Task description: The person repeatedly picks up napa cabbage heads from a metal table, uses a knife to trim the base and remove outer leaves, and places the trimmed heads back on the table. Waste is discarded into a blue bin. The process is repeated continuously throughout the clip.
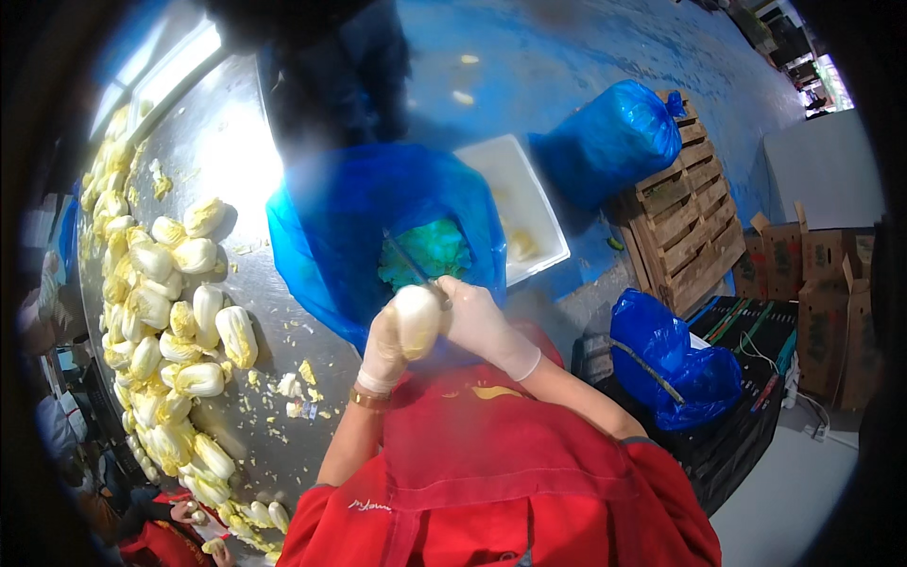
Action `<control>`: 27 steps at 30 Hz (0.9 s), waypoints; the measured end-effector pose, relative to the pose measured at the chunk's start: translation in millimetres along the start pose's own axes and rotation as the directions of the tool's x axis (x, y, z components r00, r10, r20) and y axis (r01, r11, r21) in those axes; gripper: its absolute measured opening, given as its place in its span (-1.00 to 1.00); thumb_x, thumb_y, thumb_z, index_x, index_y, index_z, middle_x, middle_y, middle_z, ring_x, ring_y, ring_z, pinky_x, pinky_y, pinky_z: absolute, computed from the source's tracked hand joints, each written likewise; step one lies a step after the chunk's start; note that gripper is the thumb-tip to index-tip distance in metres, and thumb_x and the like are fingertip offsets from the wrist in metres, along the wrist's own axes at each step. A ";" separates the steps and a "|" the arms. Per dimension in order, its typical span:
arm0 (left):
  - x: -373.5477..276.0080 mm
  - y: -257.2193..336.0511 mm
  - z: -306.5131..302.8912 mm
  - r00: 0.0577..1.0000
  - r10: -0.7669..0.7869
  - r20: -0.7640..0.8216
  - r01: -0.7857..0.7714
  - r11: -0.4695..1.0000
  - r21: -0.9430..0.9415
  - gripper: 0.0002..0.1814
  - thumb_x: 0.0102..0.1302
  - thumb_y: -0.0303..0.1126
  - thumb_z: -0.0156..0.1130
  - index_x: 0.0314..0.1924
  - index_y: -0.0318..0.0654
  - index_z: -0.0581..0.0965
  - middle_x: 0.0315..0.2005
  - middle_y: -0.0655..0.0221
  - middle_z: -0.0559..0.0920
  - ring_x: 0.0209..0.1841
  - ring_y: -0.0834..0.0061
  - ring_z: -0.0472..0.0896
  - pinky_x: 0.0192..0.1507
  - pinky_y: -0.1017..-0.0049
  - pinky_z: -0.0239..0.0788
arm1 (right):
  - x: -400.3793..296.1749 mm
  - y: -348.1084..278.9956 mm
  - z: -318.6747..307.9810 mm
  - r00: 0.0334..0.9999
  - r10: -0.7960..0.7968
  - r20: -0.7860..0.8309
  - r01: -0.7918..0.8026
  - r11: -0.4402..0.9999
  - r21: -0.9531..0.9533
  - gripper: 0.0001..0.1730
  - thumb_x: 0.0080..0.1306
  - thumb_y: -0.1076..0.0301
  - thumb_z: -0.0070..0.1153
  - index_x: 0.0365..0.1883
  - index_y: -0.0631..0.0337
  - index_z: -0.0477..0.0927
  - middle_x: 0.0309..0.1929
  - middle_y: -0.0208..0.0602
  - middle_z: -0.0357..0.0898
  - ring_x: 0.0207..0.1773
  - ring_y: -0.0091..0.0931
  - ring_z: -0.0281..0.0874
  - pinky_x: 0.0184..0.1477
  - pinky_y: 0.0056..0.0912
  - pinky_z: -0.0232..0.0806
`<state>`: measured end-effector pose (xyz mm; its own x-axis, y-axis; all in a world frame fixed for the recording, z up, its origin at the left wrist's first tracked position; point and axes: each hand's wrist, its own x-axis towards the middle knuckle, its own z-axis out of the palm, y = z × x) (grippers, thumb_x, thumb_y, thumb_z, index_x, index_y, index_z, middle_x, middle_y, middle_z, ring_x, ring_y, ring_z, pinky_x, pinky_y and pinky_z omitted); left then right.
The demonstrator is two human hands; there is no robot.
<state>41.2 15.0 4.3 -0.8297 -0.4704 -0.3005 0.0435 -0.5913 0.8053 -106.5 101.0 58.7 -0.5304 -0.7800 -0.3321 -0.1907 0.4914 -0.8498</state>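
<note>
Held upright in my gloved left hand (pixel 383 345) is a pale napa cabbage head (pixel 417 322), in front of my red apron. My gloved right hand (pixel 476 317) is closed around a knife (pixel 406 258), its handle mostly hidden and its narrow blade pointing up and left, beside the top of the cabbage. Beyond both hands a large blue plastic bag (pixel 305 234) gapes, with leafy trimmings (pixel 432 248) inside. Many trimmed napa cabbages (pixel 150 308) lie piled on the steel table (pixel 283 418) to the left.
A white crate (pixel 549 234) stands behind the bag. Farther right are a tied, full blue bag (pixel 616 142), a wooden pallet (pixel 691 205), a crumpled blue bag (pixel 655 368) and cardboard boxes (pixel 822 312). One person (pixel 166 542) works at lower left; another person's dark clothing (pixel 347 78) shows beyond the table.
</note>
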 end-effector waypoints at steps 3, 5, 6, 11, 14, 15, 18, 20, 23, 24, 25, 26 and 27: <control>6.2 4.5 4.2 0.999 0.032 0.041 -0.032 0.999 0.008 -0.21 0.48 0.28 -0.15 0.26 -0.37 0.41 0.02 0.33 0.59 -0.01 0.54 0.57 0.04 0.53 0.41 | -0.8 9.7 0.8 0.999 0.011 -0.036 -0.010 0.999 0.038 -0.70 0.24 0.21 0.24 -0.25 0.28 0.57 -0.36 -0.03 0.64 -0.27 -0.21 0.62 -0.22 -0.31 0.44; 13.1 11.9 8.9 1.000 -0.004 -0.018 0.001 0.987 -0.160 -0.23 0.49 0.25 -0.17 0.27 -0.36 0.39 0.00 0.35 0.59 -0.01 0.54 0.57 0.01 0.55 0.42 | 0.3 13.4 2.0 0.996 0.064 -0.055 -0.056 0.989 0.135 -0.72 0.27 0.22 0.22 -0.18 0.23 0.61 -0.42 -0.19 0.64 -0.40 -0.48 0.59 -0.28 -0.39 0.42; 15.5 14.7 9.9 0.999 -0.026 -0.047 0.014 0.970 -0.242 -0.25 0.50 0.24 -0.17 0.28 -0.35 0.39 -0.01 0.37 0.59 -0.01 0.54 0.57 -0.01 0.55 0.42 | -1.1 7.2 -1.5 0.987 0.154 -0.046 -0.142 0.971 0.194 -0.79 0.30 0.25 0.20 -0.19 0.18 0.64 -0.47 -0.39 0.60 -0.49 -0.66 0.46 -0.39 -0.53 0.34; 22.7 10.2 2.1 0.997 -0.006 -0.072 -0.020 0.937 -0.350 -0.30 0.47 0.20 -0.03 0.29 -0.28 0.38 -0.03 0.40 0.60 -0.02 0.52 0.58 -0.05 0.54 0.43 | -2.8 9.4 -0.6 0.993 0.116 0.026 -0.118 0.956 0.270 -0.78 0.34 0.26 0.20 -0.13 0.17 0.64 -0.41 -0.54 0.59 -0.53 -0.76 0.34 -0.48 -0.64 0.21; 24.5 7.3 3.4 0.974 -0.072 -0.213 -0.027 0.903 -0.429 -0.36 0.41 0.12 0.15 0.26 -0.23 0.40 0.01 0.39 0.60 0.06 0.46 0.58 0.05 0.42 0.46 | -4.8 6.0 -3.9 0.993 0.106 0.060 -0.120 0.940 0.320 -0.68 0.32 0.29 0.24 -0.01 0.24 0.61 -0.32 -0.51 0.61 -0.44 -0.75 0.40 -0.39 -0.64 0.28; 24.5 6.0 1.4 0.970 -0.092 -0.224 -0.017 0.898 -0.441 -0.36 0.41 0.10 0.16 0.26 -0.23 0.40 0.02 0.37 0.59 0.08 0.44 0.57 0.08 0.40 0.46 | -5.6 3.6 -5.9 0.991 0.110 0.074 -0.129 0.933 0.336 -0.63 0.30 0.31 0.26 0.04 0.26 0.60 -0.27 -0.49 0.62 -0.38 -0.74 0.44 -0.34 -0.63 0.33; 25.1 1.8 -1.9 0.963 -0.127 -0.238 -0.001 0.881 -0.473 -0.37 0.39 0.07 0.21 0.26 -0.23 0.39 0.07 0.31 0.57 0.11 0.38 0.56 0.13 0.34 0.45 | -3.9 19.2 3.3 0.982 -0.186 -0.043 0.187 0.892 0.412 -0.43 0.25 0.14 0.35 0.08 0.40 0.54 -0.05 -0.09 0.66 -0.06 -0.38 0.68 0.04 -0.45 0.46; 26.0 -1.0 -0.3 0.966 -0.123 -0.228 -0.007 0.868 -0.496 -0.37 0.38 0.06 0.23 0.25 -0.22 0.39 0.09 0.26 0.55 0.11 0.34 0.56 0.13 0.32 0.46 | 1.8 33.2 14.0 0.974 -0.213 -0.083 0.227 0.940 0.256 -0.40 0.22 0.14 0.37 0.09 0.39 0.54 -0.04 -0.05 0.65 -0.04 -0.34 0.68 0.02 -0.42 0.47; 25.7 5.1 8.1 0.979 -0.115 -0.171 0.001 0.832 -0.555 -0.35 0.36 0.08 0.25 0.24 -0.22 0.39 0.09 0.21 0.54 0.11 0.32 0.55 0.11 0.32 0.46 | 5.2 26.3 14.0 0.974 -0.191 -0.119 0.201 0.977 0.076 -0.42 0.19 0.12 0.39 0.03 0.37 0.56 -0.14 0.00 0.66 -0.12 -0.23 0.69 -0.09 -0.34 0.49; 25.9 5.2 12.0 0.968 -0.114 -0.222 -0.028 0.833 -0.552 -0.36 0.36 0.13 0.22 0.21 -0.21 0.41 0.06 0.23 0.55 0.09 0.33 0.55 0.07 0.34 0.47 | 1.6 15.1 7.7 0.981 -0.158 -0.111 0.167 0.983 0.075 -0.45 0.20 0.11 0.38 -0.01 0.36 0.58 -0.18 -0.01 0.67 -0.15 -0.21 0.69 -0.11 -0.32 0.49; 25.6 4.4 10.7 0.966 -0.125 -0.225 -0.023 0.827 -0.561 -0.36 0.36 0.14 0.21 0.19 -0.21 0.42 0.05 0.23 0.56 0.08 0.34 0.55 0.06 0.35 0.47 | -0.6 9.2 4.7 0.987 -0.124 -0.104 0.132 0.988 0.074 -0.48 0.20 0.10 0.37 -0.05 0.35 0.60 -0.22 -0.01 0.67 -0.17 -0.19 0.69 -0.14 -0.30 0.48; 25.2 3.1 8.4 0.964 -0.136 -0.227 -0.018 0.821 -0.570 -0.37 0.37 0.15 0.20 0.18 -0.21 0.43 0.05 0.24 0.56 0.07 0.34 0.56 0.04 0.36 0.46 | -0.9 9.8 6.3 0.992 -0.073 -0.104 0.085 0.989 0.118 -0.52 0.21 0.11 0.36 -0.09 0.34 0.61 -0.25 -0.03 0.68 -0.20 -0.21 0.69 -0.17 -0.32 0.48; 26.3 5.2 10.6 0.963 -0.148 -0.225 -0.010 0.815 -0.579 -0.37 0.37 0.16 0.18 0.17 -0.21 0.43 0.04 0.24 0.56 0.06 0.35 0.56 0.03 0.37 0.46 | -1.0 12.1 7.7 0.994 -0.020 -0.107 0.037 0.986 0.160 -0.55 0.23 0.12 0.35 -0.13 0.33 0.62 -0.28 -0.05 0.68 -0.22 -0.22 0.70 -0.19 -0.33 0.47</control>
<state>13.7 6.5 6.0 -0.6799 -0.5130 -0.5239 0.3663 -0.8566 0.3634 -101.9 104.7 45.6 -0.6120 -0.7437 -0.2690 -0.0753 0.3935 -0.9163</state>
